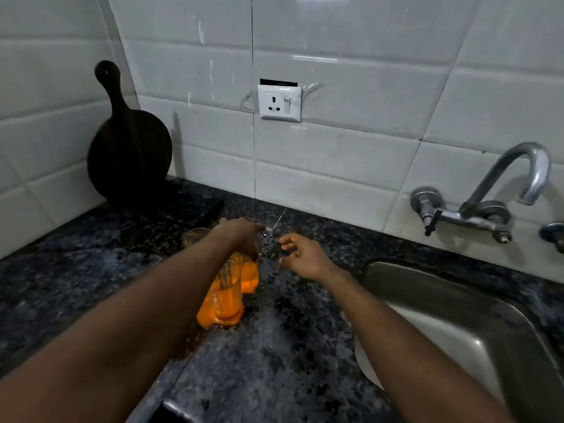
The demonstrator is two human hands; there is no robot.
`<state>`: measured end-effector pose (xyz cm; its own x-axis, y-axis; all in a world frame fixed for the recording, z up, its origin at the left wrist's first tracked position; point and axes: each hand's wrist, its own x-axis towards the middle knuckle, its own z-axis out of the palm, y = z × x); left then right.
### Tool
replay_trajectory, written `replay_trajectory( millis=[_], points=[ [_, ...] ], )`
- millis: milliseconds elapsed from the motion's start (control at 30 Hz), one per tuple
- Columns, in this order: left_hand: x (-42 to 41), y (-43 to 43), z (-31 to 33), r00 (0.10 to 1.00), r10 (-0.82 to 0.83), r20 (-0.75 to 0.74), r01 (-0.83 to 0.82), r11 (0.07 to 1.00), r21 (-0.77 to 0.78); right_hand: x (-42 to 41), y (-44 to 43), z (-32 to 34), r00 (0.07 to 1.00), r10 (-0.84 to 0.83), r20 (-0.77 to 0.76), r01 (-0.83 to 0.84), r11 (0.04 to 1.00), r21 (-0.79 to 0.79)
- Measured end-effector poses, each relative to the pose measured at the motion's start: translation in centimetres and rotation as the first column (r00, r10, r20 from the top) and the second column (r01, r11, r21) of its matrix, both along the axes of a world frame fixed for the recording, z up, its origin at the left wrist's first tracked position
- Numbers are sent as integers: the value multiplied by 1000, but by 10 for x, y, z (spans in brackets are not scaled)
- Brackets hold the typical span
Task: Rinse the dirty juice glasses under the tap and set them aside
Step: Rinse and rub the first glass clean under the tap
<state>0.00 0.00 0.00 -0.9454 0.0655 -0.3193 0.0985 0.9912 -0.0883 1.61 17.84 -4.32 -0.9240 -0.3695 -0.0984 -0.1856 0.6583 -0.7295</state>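
Near glass (226, 296): upright on tabletop (293, 355), orange-stained.
Left hand (244, 236): seemingly gripping the farther glass (248, 271).
Right hand (302, 254): half-open, empty, beside sink (457, 319).

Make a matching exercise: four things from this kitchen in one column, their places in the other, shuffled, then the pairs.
1. chopping board
2. socket
3. tap
4. glasses

A. above the sink
B. on the counter, under the left hand
C. leaning in the left corner
D. on the tiled wall, middle

Pairs: 1-C, 2-D, 3-A, 4-B
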Motion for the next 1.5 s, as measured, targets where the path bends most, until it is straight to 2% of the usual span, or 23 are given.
replay_trajectory(
  millis=[100, 300, 600, 667, 800, 833, 933, 1000, 1067, 1133, 1267, 1500],
  points=[
    [-3, 6, -2, 999, 10, 35, -12, 998, 55, -8, 15, -2, 999, -17, -29, 17, 1000, 1],
    [-12, 43, 23, 1000, 9, 25, -10, 999, 36, -25, 62, 12, 999, -26, -46, 25, 1000, -17],
    [-21, 196, 64, 944, -331, -7, 330, 939, 93, -16, 171, 20, 998, 34, 47, -27, 990, -138],
    [-16, 230, 70, 914, -404, -40, 405, 904, 139, -7, 196, 22, 998, -6, 56, 17, 979, -201],
    [-10, 283, 73, 870, -483, -102, 493, 846, 201, 12, 238, 19, 982, -190, 20, 185, 919, -349],
    [-10, 289, 72, 867, -487, -105, 497, 829, 258, 14, 247, 16, 974, -227, 27, 220, 898, -381],
    [-12, 295, 65, 894, -448, 25, 343, 718, 606, 23, 274, 15, 936, -350, 24, 328, 848, -416],
    [-19, 296, 53, 945, -325, -23, 246, 664, 706, 25, 289, 12, 882, -470, 4, 433, 810, -396],
    [-25, 302, 39, 972, -134, -191, 230, 690, 686, 25, 302, 9, 828, -561, 7, 514, 754, -408],
    [-29, 312, 28, 965, -43, -257, 218, 674, 705, 23, 310, 10, 788, -616, 15, 558, 703, -441],
    [-41, 332, 16, 964, 13, -267, 201, 621, 758, 23, 315, 19, 758, -652, -25, 571, 681, -458],
    [-64, 347, -7, 913, 68, -402, 249, 689, 681, 18, 316, 22, 766, -641, -40, 553, 690, -467]
  ],
)
